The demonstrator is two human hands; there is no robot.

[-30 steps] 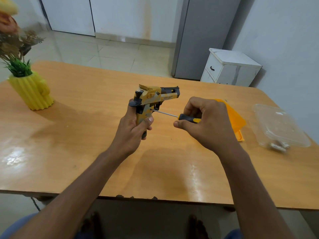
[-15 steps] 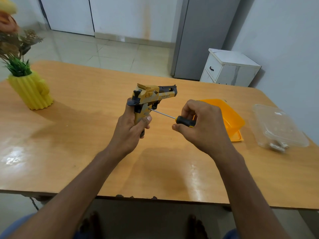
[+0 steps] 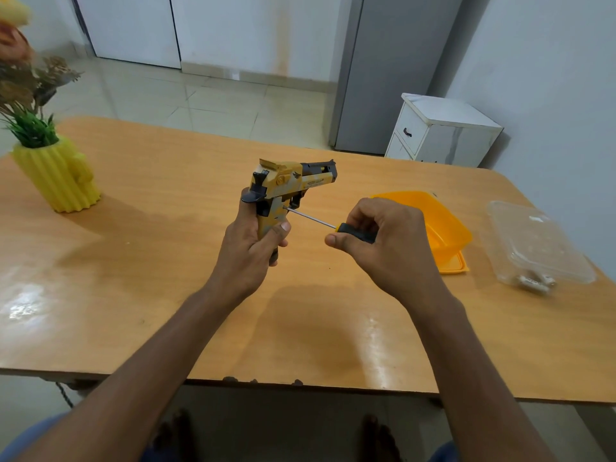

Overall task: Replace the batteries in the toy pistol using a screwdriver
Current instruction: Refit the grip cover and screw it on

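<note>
A yellow and black toy pistol (image 3: 289,186) is held upright above the wooden table (image 3: 150,261), barrel pointing right. My left hand (image 3: 250,248) grips its handle from below. My right hand (image 3: 383,248) is closed around the black and yellow handle of a screwdriver (image 3: 333,225). The thin metal shaft runs up and left, and its tip touches the side of the pistol's grip just under the trigger. Most of the screwdriver's handle is hidden in my fist.
An orange plastic box (image 3: 443,228) sits just behind my right hand. A clear plastic container (image 3: 536,248) with small metal pieces, perhaps batteries, lies at the table's right edge. A yellow ribbed vase with plants (image 3: 56,178) stands at the left.
Both hands with the pistol and screwdriver have drifted slightly left, uncovering more of the orange box. The screwdriver tip stays against the pistol's grip.
</note>
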